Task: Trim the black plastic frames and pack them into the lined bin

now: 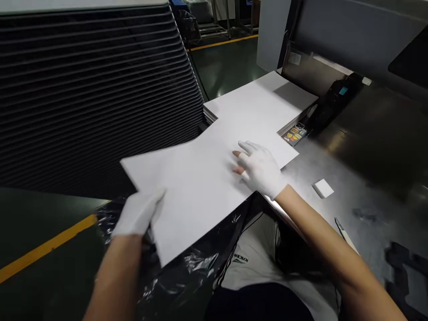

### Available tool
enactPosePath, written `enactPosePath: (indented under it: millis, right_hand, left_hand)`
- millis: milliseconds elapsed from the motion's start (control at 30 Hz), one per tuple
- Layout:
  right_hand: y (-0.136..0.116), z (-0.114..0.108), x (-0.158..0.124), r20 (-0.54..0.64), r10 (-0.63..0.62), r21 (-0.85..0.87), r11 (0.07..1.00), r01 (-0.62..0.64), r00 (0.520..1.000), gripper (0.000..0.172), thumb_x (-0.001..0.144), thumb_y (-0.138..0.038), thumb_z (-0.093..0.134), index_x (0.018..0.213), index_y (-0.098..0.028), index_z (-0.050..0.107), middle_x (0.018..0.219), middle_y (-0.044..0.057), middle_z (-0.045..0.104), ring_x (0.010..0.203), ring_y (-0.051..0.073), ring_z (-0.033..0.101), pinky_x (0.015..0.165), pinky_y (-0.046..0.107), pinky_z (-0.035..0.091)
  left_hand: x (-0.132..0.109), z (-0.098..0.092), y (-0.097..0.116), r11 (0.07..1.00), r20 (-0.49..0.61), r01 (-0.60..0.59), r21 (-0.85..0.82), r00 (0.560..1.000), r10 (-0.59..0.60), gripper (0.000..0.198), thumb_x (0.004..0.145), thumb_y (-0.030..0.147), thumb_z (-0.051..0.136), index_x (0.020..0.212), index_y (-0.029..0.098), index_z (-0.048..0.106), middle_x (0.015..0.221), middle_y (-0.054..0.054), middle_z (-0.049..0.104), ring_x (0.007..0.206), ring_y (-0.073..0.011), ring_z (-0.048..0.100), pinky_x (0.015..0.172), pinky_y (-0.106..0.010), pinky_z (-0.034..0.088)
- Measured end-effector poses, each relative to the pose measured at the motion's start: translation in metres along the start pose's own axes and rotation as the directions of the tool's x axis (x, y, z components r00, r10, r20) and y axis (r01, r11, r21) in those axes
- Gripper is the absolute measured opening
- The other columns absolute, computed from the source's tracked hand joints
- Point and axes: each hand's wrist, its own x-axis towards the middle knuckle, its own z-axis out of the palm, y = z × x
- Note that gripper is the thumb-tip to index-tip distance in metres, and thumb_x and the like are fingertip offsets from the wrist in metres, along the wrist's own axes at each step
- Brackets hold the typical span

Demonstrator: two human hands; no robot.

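Both my hands wear white gloves. My left hand [138, 214] grips the near left edge of a large white sheet [197, 178], thumb on top. My right hand [259, 167] lies on the sheet's right part with fingers spread and bare fingertips pressing down. The sheet hangs partly off the metal table [351, 178], over a black plastic bag [187, 272]. Behind it lies a stack of white sheets [261, 100].
A tall stack of dark ribbed boards [93, 89] fills the left. A small white pad [323, 188] and a knife [344, 232] lie on the metal table. A machine with a small screen [343, 91] stands at the back right. Yellow floor lines [43, 249] run past.
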Motion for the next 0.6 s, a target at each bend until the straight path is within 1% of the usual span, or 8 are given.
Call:
enactPosePath:
  millis: [33,67,133,233,300,367,467,600]
  right_hand:
    - [-0.001,0.02,0.008,0.085,0.04,-0.012,0.999,-0.039,0.996,0.052,0.107,-0.041,0.067,0.151,-0.015,0.06,0.169,0.022,0.045,0.156,0.037,0.04,0.129,0.058,0.033]
    - [-0.004,0.044,0.016,0.2,0.055,-0.022,0.998,-0.052,0.978,0.06,0.106,-0.042,0.069,0.157,-0.016,0.055,0.174,0.022,0.037,0.16,0.039,0.033,0.131,0.06,0.027]
    - [-0.016,0.095,0.03,0.404,0.065,-0.022,0.998,-0.061,0.912,0.066,0.103,-0.041,0.072,0.161,-0.019,0.051,0.178,0.019,0.031,0.162,0.04,0.025,0.133,0.06,0.021]
    - [-0.039,0.161,0.037,0.509,0.1,-0.005,0.994,-0.113,0.855,0.058,0.1,-0.035,0.077,0.154,-0.02,0.059,0.172,0.018,0.041,0.16,0.036,0.031,0.132,0.054,0.027]
    - [-0.049,0.189,0.031,0.541,0.156,-0.017,0.985,-0.175,0.826,0.05,0.102,-0.034,0.074,0.149,-0.019,0.062,0.165,0.017,0.05,0.156,0.036,0.04,0.129,0.056,0.032]
    - [-0.05,0.204,0.02,0.55,0.217,-0.037,0.971,-0.237,0.806,0.045,0.106,-0.036,0.07,0.146,-0.019,0.063,0.161,0.015,0.054,0.151,0.035,0.047,0.126,0.06,0.037]
    - [-0.041,0.209,-0.003,0.555,0.3,-0.063,0.945,-0.32,0.776,0.042,0.106,-0.042,0.07,0.14,-0.018,0.067,0.154,0.012,0.06,0.142,0.033,0.057,0.12,0.06,0.045]
    - [-0.028,0.2,-0.034,0.557,0.366,-0.086,0.918,-0.387,0.745,0.036,0.108,-0.042,0.067,0.133,-0.016,0.071,0.15,0.013,0.063,0.14,0.031,0.059,0.12,0.057,0.045]
  left_hand:
    - [-0.004,-0.03,-0.022,0.996,-0.043,0.06,0.073,0.997,-0.057,0.029,0.055,0.035,0.088,0.071,0.022,0.068,0.079,-0.015,0.074,0.122,-0.0599,0.066,0.119,-0.083,0.041]
    - [-0.007,-0.057,-0.044,0.979,-0.085,0.13,0.156,0.989,-0.118,0.031,0.056,0.041,0.087,0.072,0.025,0.067,0.081,-0.015,0.074,0.122,-0.0604,0.066,0.119,-0.083,0.041]
    - [-0.01,-0.1,-0.085,0.855,-0.182,0.331,0.4,0.943,-0.28,0.039,0.062,0.058,0.08,0.079,0.027,0.066,0.092,-0.015,0.077,0.115,-0.0552,0.072,0.113,-0.072,0.054]
    - [-0.008,-0.13,-0.131,0.784,-0.248,0.389,0.484,0.92,-0.303,0.052,0.065,0.063,0.073,0.097,0.021,0.074,0.106,-0.024,0.078,0.117,-0.0597,0.071,0.106,-0.074,0.057]
    - [-0.001,-0.13,-0.149,0.784,-0.213,0.343,0.518,0.939,-0.27,0.056,0.069,0.062,0.069,0.103,0.019,0.077,0.113,-0.023,0.08,0.122,-0.0586,0.069,0.107,-0.071,0.058]
    - [0.01,-0.12,-0.16,0.78,-0.157,0.285,0.558,0.958,-0.238,0.056,0.073,0.061,0.066,0.105,0.017,0.079,0.119,-0.021,0.08,0.126,-0.0552,0.069,0.11,-0.064,0.058]
    - [0.035,-0.1,-0.168,0.74,-0.104,0.227,0.633,0.972,-0.209,0.063,0.076,0.058,0.065,0.11,0.008,0.08,0.132,-0.027,0.076,0.134,-0.0555,0.064,0.116,-0.059,0.054]
    - [0.063,-0.075,-0.172,0.664,-0.135,0.231,0.711,0.972,-0.194,0.077,0.08,0.056,0.06,0.122,-0.006,0.075,0.136,-0.04,0.068,0.134,-0.0618,0.06,0.111,-0.066,0.052]
